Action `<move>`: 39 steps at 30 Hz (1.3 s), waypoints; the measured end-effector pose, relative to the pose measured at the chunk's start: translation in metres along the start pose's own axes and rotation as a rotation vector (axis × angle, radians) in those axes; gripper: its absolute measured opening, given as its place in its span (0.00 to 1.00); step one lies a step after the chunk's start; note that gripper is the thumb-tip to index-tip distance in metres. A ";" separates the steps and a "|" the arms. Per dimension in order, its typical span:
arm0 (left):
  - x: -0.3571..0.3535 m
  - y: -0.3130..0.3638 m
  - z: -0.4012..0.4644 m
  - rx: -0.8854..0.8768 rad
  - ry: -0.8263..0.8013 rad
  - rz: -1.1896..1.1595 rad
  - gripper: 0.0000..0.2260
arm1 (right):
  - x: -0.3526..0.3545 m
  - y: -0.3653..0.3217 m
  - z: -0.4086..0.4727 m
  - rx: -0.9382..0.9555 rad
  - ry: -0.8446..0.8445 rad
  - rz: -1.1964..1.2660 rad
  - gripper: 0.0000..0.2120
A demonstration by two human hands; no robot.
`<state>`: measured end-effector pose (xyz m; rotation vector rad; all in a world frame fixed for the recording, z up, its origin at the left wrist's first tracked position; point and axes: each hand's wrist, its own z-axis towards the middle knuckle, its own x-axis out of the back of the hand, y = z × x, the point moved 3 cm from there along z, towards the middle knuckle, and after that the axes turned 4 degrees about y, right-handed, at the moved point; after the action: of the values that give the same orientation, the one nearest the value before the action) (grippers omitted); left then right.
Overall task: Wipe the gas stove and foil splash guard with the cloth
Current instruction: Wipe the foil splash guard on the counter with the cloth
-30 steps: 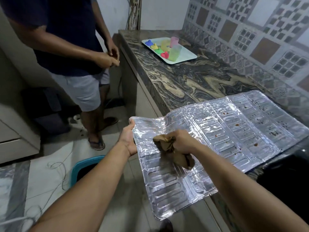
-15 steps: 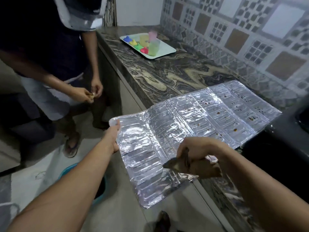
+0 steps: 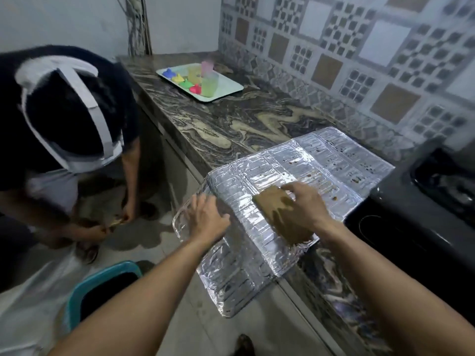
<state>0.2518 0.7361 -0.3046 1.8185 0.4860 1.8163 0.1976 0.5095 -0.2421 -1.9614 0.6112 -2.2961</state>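
Observation:
The silver foil splash guard point(image 3: 331, 160) lies flat across the marble counter, its near end hanging past the counter edge. Brown spots dot its far panels. My right hand point(image 3: 303, 204) presses a brown cloth point(image 3: 277, 214) flat on the middle of the foil, fingers spread over it. My left hand point(image 3: 205, 217) grips the foil's overhanging left edge. The black gas stove point(image 3: 421, 214) sits at the right, touching the foil's right side.
Another person bends down at the left, head point(image 3: 64, 109) close to the counter front. A white tray of coloured cups point(image 3: 200, 82) stands at the counter's far end. A teal bin point(image 3: 102, 283) stands on the floor below my left arm. Patterned wall tiles point(image 3: 359, 52) back the counter.
My right hand has moved the cloth from the foil's near edge up onto its middle and flattened it. My left hand has shifted inward along the foil's edge. The other person has bent down.

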 end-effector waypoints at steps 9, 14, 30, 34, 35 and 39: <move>-0.043 0.057 -0.003 -0.186 -0.343 0.277 0.41 | -0.046 0.022 -0.021 0.338 -0.279 -0.376 0.29; -0.047 0.059 0.002 -0.124 -0.464 0.311 0.45 | -0.058 0.035 -0.018 0.395 -0.271 -0.323 0.31; -0.035 0.081 0.030 -0.055 -0.395 0.451 0.40 | -0.065 0.055 0.028 -0.101 -0.197 -0.297 0.35; -0.039 0.066 0.041 -0.100 -0.384 0.439 0.60 | -0.072 0.038 0.032 0.043 -0.216 -0.231 0.31; -0.042 0.061 0.044 -0.093 -0.408 0.424 0.62 | -0.071 0.038 0.031 0.049 -0.210 -0.220 0.30; -0.044 0.049 0.049 -0.097 -0.453 0.429 0.64 | -0.056 0.070 0.030 -0.172 -0.063 -0.284 0.27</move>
<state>0.2933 0.6652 -0.3095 2.3002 -0.1728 1.5596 0.2226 0.4542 -0.3142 -2.3273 0.5754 -2.3961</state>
